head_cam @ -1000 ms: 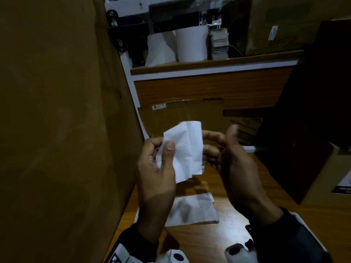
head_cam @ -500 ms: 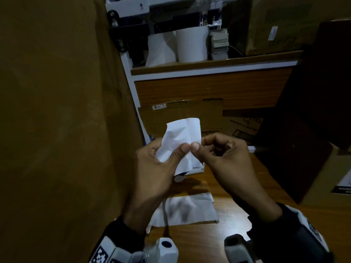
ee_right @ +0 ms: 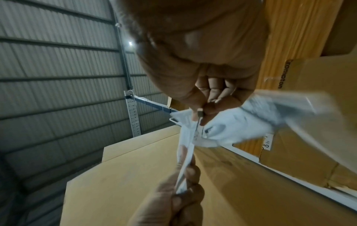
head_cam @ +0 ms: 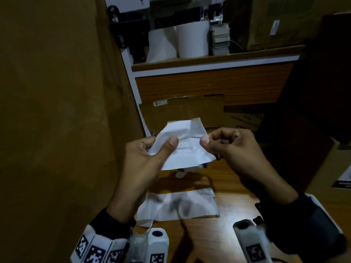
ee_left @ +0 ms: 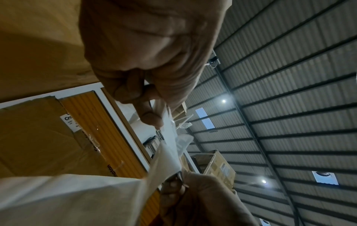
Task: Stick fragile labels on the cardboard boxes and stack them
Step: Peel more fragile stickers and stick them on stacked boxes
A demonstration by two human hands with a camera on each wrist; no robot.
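A crumpled white label sheet (head_cam: 185, 147) is held up between both hands above the wooden table (head_cam: 233, 204). My left hand (head_cam: 152, 154) pinches its left side with the thumb on top. My right hand (head_cam: 224, 143) pinches its right edge between thumb and forefinger, the other fingers curled. In the right wrist view the label sheet (ee_right: 228, 128) splits into two layers at the pinch. In the left wrist view the label sheet (ee_left: 168, 154) runs between both hands. A tall cardboard box (head_cam: 57, 120) fills the left side. Another cardboard box (head_cam: 180, 112) stands behind the hands.
A second white sheet (head_cam: 180, 204) lies flat on the table below the hands. A dark box (head_cam: 313, 111) stands at the right. On the wooden shelf (head_cam: 214, 59) behind are white paper rolls (head_cam: 191, 38) and a large carton (head_cam: 281, 19).
My right hand, open a second ago, closed onto the sheet's edge and now pulls it rightward. The sheet has spread wider between the hands.
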